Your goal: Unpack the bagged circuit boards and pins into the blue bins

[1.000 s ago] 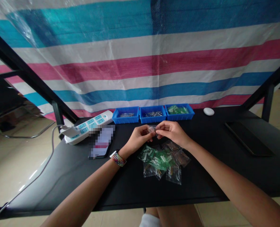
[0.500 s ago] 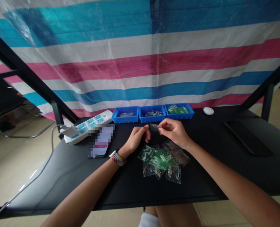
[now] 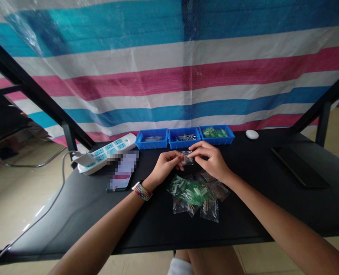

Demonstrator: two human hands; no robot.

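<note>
A small clear plastic bag (image 3: pixel 188 159) is held up between my hands, above the table and behind a pile of bags. My left hand (image 3: pixel 167 165) is closed on its left edge, thumb and fingers pinched together. At the bag's upper right, my right hand (image 3: pixel 211 159) has its fingertips on the plastic in a loose pinch. Whatever the bag contains is too small to make out. Just in front of my hands lie green bags (image 3: pixel 193 190) with pale tube-like pieces, on top of clear bags (image 3: pixel 210 211) with thin brass-coloured pieces.
Three blue bins stand along the back: the left bin (image 3: pixel 152 145) with clear bags, the middle bin (image 3: pixel 185 144) with metal pins, the right bin (image 3: pixel 218 140) with green bags. A power strip (image 3: pixel 107 152), a lit phone (image 3: pixel 123 172), a white oval object (image 3: pixel 252 134) and a dark phone (image 3: pixel 299 168) lie around.
My left hand has moved right and taken hold of the bag, which my right hand was pinching alone. The right fingers have spread a little and shifted slightly left.
</note>
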